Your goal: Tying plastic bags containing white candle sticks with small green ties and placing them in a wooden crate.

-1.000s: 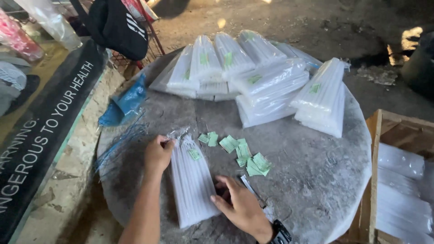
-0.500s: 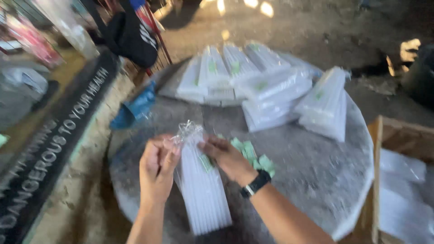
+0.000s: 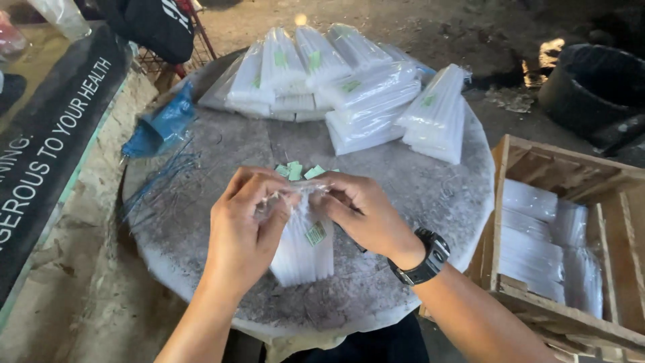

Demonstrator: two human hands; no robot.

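Both my hands hold one clear plastic packet of white sticks (image 3: 306, 245) upright over a round grey stone table (image 3: 437, 195). My left hand (image 3: 245, 225) grips the packet's open top from the left. My right hand (image 3: 363, 212), with a black watch on its wrist, pinches the same top from the right. A small green label sits inside the packet. A few loose green labels (image 3: 295, 171) lie on the table just beyond my fingers.
Several filled packets (image 3: 349, 91) are piled at the table's far side. A blue plastic bag (image 3: 158, 124) and thin blue ties (image 3: 158, 181) lie at the left. A wooden crate (image 3: 571, 195) with more packets stands at the right. A black tyre (image 3: 591, 84) is at the far right.
The packet lay flat on the table a second ago; both hands have lifted it upright and closed on its top. The view has shifted closer.
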